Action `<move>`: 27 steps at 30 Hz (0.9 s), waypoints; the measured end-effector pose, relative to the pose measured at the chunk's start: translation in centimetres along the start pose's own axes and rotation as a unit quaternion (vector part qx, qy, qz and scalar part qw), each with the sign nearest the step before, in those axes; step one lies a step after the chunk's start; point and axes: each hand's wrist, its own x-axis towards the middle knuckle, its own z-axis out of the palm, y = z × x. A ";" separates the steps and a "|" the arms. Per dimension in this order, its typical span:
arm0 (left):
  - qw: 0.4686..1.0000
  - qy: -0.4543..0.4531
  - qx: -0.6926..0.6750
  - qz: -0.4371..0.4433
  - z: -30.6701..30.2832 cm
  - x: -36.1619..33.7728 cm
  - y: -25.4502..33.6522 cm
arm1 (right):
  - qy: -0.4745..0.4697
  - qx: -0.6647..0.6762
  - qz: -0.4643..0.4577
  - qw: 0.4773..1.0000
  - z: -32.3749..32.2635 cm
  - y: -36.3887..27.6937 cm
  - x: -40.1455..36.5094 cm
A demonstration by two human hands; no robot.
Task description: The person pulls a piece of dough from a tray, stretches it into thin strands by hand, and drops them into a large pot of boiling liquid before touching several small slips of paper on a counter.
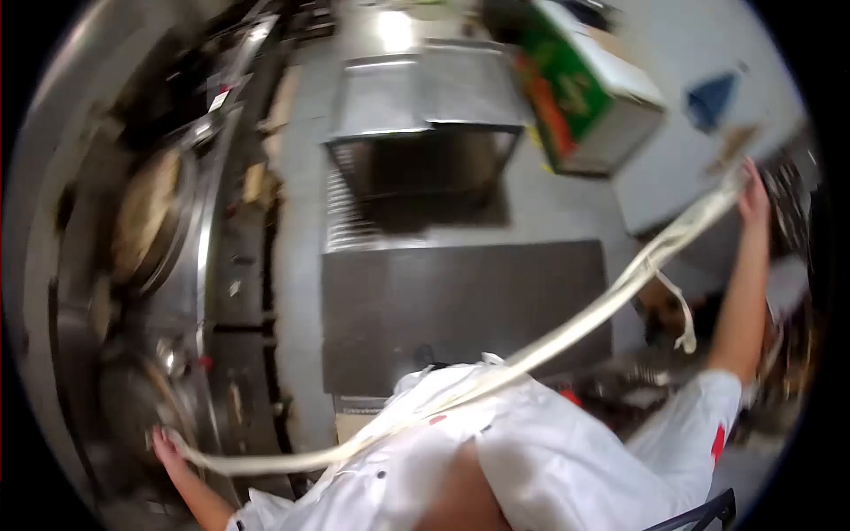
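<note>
And there it is on my feed: a long, pale, dough-like strand [567,334], stretched in a bowed line from my left grip [163,444] to my right grip [753,190], a thin loose tail [681,305] dangling nearer the right.

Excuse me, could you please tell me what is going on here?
Someone in a white jacket holds a long pale strand, possibly dough, stretched between the left hand and the right hand, arms spread wide. It passes in front of the body, with a thin piece dangling nearer the right hand.
</note>
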 end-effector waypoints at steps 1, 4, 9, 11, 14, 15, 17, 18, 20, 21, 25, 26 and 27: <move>1.000 -0.012 -0.004 -0.016 2.0 -0.9 2.6 | -0.002 -0.003 -0.046 0.999 4.6 0.9 -1.3; 0.997 0.029 -0.038 0.060 14.1 -10.7 10.1 | -0.070 0.111 -0.068 0.989 16.9 3.6 -5.1; 0.949 -0.254 -0.172 0.069 26.0 -17.7 11.8 | -0.262 0.160 -0.026 0.951 39.6 10.5 -19.1; 0.909 -0.336 -0.243 0.038 30.7 -20.1 11.6 | -0.327 0.170 0.009 0.930 46.7 13.5 -24.2; 0.827 -0.448 -0.337 0.040 36.1 -19.6 9.7 | -0.404 0.190 0.092 0.890 55.4 18.4 -29.1; 0.833 -0.441 -0.330 0.053 38.3 -19.4 9.6 | -0.419 0.186 0.141 0.877 58.2 20.1 -29.8; 0.816 -0.478 -0.298 0.132 41.9 -17.4 9.1 | -0.480 0.229 0.189 0.826 63.2 24.4 -30.9; 0.807 -0.490 -0.282 0.169 43.7 -16.5 9.1 | -0.531 0.208 0.194 0.798 66.2 25.7 -31.4; 0.796 -0.498 -0.217 0.267 47.2 -15.2 9.2 | -0.586 0.223 0.233 0.743 72.1 28.5 -32.3; 0.799 -0.507 -0.204 0.249 48.7 -14.4 9.1 | -0.607 0.213 0.284 0.711 74.3 30.5 -32.6; 0.813 -0.441 0.045 0.378 53.4 -10.4 7.4 | -0.702 0.119 0.363 0.602 84.6 34.1 -34.1; 0.816 -0.411 0.061 0.401 54.2 -9.3 7.7 | -0.717 0.142 0.373 0.571 86.8 34.3 -34.7; 0.820 -0.405 0.058 0.401 54.7 -7.1 8.0 | -0.733 0.163 0.381 0.539 89.0 34.4 -35.2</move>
